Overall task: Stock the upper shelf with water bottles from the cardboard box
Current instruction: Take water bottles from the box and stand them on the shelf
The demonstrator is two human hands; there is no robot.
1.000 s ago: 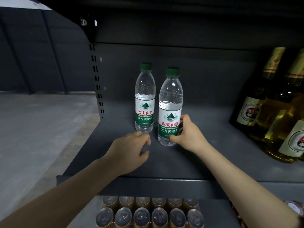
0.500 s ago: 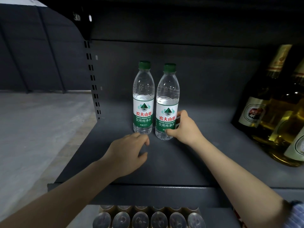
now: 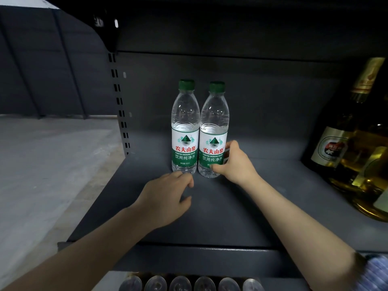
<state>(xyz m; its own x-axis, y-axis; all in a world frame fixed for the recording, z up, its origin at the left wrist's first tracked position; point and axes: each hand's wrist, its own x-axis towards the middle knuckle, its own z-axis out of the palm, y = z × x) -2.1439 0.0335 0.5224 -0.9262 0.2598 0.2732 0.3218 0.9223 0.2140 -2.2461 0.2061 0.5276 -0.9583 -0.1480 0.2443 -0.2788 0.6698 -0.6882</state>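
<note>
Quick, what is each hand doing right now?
Left hand: open, holding nothing, fingers loosely curled just in front of the left water bottle.
Right hand: holding the right water bottle near its base.

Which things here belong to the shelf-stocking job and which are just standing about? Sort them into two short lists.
Belongs to the job:
- right water bottle, gripped low by the right hand
- left water bottle, standing free, close beside the right one
- left hand, holding nothing, near the left bottle's base
- upper shelf

Just standing about:
- beer bottles at the shelf's right
- cans on the level below
</note>
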